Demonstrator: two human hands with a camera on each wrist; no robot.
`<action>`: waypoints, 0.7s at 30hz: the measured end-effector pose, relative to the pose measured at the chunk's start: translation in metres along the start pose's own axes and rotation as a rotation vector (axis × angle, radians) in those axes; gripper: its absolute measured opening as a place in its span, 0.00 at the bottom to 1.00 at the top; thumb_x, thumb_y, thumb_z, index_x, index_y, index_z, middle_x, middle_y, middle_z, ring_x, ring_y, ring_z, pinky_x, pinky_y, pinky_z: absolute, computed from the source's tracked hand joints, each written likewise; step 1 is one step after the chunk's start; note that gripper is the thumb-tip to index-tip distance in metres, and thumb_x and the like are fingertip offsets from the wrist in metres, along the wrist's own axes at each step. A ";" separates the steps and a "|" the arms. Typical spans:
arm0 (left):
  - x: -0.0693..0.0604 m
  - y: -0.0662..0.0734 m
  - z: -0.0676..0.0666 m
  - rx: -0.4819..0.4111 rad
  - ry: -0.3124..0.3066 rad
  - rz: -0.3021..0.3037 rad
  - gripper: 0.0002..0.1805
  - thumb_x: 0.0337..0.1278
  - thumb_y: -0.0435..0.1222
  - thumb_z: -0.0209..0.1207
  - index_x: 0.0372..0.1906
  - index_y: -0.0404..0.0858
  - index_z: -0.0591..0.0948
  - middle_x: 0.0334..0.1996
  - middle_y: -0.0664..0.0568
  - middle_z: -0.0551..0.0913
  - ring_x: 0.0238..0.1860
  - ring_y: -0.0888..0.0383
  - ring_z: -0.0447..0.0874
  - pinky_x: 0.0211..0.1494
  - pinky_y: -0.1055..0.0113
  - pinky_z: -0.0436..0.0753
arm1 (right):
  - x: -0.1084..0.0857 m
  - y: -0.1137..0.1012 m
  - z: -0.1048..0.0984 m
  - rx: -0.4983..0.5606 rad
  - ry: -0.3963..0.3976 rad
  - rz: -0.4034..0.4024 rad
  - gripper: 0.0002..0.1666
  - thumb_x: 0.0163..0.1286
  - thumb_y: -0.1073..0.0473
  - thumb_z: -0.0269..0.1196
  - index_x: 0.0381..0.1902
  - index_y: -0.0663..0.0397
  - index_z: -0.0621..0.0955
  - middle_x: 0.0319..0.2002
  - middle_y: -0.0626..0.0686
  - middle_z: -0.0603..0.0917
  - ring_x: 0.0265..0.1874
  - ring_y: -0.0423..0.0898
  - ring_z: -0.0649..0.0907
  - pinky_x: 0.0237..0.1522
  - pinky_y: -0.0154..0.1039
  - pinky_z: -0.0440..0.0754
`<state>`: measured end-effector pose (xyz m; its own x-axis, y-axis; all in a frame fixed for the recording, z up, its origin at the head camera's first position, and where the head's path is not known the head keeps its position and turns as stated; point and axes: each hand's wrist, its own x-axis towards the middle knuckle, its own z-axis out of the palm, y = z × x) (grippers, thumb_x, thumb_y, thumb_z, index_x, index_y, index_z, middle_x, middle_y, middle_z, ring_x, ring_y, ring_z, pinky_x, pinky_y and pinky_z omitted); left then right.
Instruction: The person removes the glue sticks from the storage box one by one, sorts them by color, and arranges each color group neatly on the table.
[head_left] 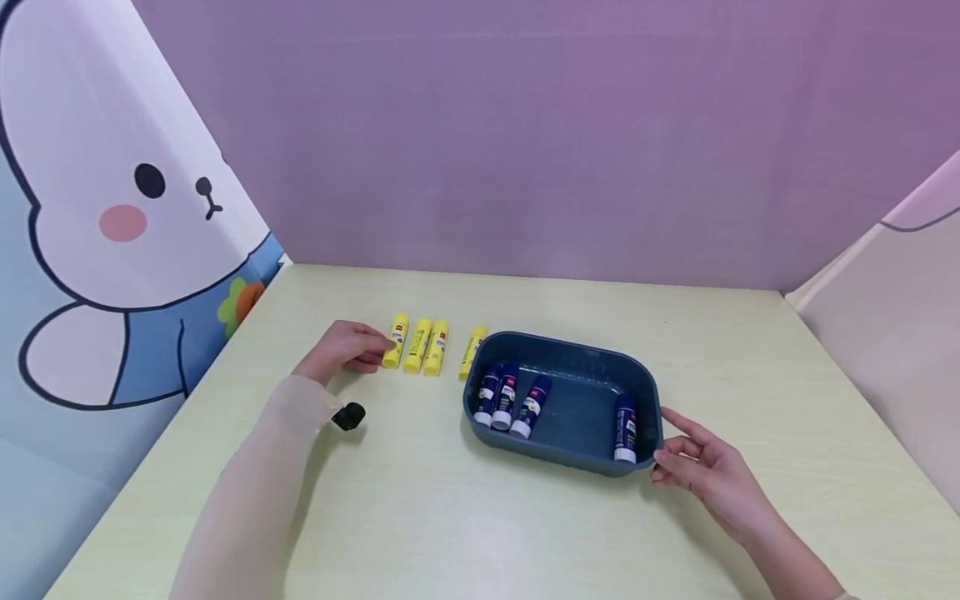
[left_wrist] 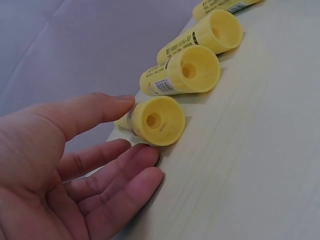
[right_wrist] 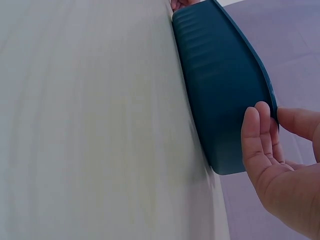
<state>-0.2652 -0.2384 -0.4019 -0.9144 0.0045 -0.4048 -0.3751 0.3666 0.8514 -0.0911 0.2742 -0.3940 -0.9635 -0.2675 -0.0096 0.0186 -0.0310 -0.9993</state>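
Note:
A yellow glue stick [head_left: 396, 341] lies on the table at the left end of a row of similar sticks. My left hand [head_left: 351, 346] pinches it between thumb and forefinger, while the other fingers rest loosely curled beside it in the left wrist view. To its right lie other yellow glue sticks [head_left: 427, 346]; the rightmost one [head_left: 472, 352] is partly hidden by the tray. My right hand [head_left: 712, 475] holds the near right corner of a dark blue plastic tray [head_left: 577, 392], thumb at the rim and fingers against the outer wall. Several blue glue sticks with white ends [head_left: 507, 397] lie inside.
A pale wood-look table [head_left: 420, 517] bears everything. Purple cloth [head_left: 525, 142] rises behind it, and a cartoon-printed sheet [head_left: 97, 275] hangs on the left. A black device [head_left: 349, 416] sits at the left wrist. Inside the tray, one blue stick [head_left: 625, 428] lies apart at the right.

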 end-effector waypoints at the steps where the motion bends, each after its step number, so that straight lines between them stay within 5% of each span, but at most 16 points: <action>1: 0.000 0.000 -0.001 0.000 -0.002 0.001 0.26 0.58 0.40 0.70 0.56 0.29 0.78 0.34 0.48 0.85 0.30 0.60 0.85 0.38 0.67 0.87 | 0.000 0.000 0.000 0.006 -0.002 -0.003 0.33 0.71 0.76 0.56 0.69 0.46 0.69 0.37 0.53 0.82 0.32 0.48 0.86 0.41 0.38 0.88; 7: -0.005 0.001 -0.008 -0.043 -0.017 0.029 0.27 0.60 0.40 0.68 0.58 0.27 0.76 0.40 0.45 0.85 0.33 0.59 0.86 0.41 0.66 0.88 | 0.001 0.001 -0.001 0.031 -0.018 -0.016 0.34 0.71 0.78 0.54 0.64 0.36 0.73 0.37 0.53 0.82 0.32 0.48 0.86 0.40 0.38 0.88; 21: -0.014 0.024 -0.005 -0.054 -0.010 0.101 0.28 0.64 0.41 0.64 0.62 0.29 0.75 0.59 0.37 0.79 0.46 0.55 0.86 0.48 0.64 0.86 | 0.000 0.000 0.000 0.026 -0.013 -0.013 0.33 0.71 0.77 0.54 0.67 0.42 0.71 0.37 0.53 0.82 0.32 0.48 0.86 0.41 0.39 0.88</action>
<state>-0.2620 -0.2340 -0.3740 -0.9465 0.0479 -0.3190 -0.2891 0.3127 0.9048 -0.0908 0.2746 -0.3939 -0.9601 -0.2795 0.0036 0.0136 -0.0596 -0.9981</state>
